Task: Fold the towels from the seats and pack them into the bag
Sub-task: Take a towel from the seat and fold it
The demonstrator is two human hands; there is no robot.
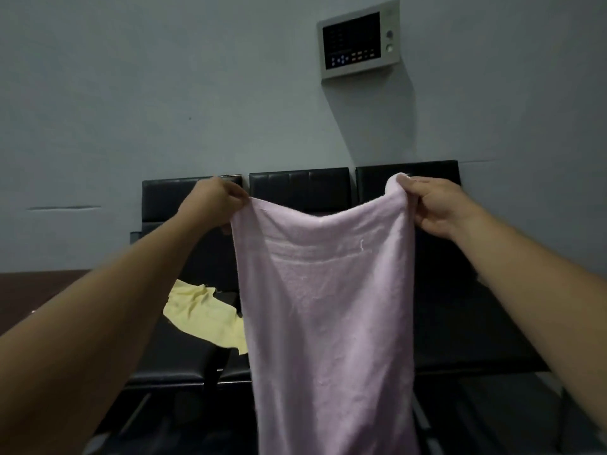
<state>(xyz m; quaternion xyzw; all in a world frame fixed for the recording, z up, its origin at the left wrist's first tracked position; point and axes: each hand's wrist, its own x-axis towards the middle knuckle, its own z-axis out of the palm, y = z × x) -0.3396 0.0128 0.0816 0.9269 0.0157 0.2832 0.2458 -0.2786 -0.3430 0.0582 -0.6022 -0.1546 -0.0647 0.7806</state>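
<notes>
A pale pink towel (328, 307) hangs full length in front of me, held up by its top edge. My left hand (213, 201) pinches the top left corner, and my right hand (437, 205) grips the top right corner with the cloth bunched over its fingers. A yellow towel (203, 313) lies crumpled on the left black seat, partly hidden behind the pink one. No bag is in view.
A row of three black padded seats (299, 188) stands against a grey wall. A wall panel with a dark screen (358, 37) hangs above the right seat. Dark floor shows at the left.
</notes>
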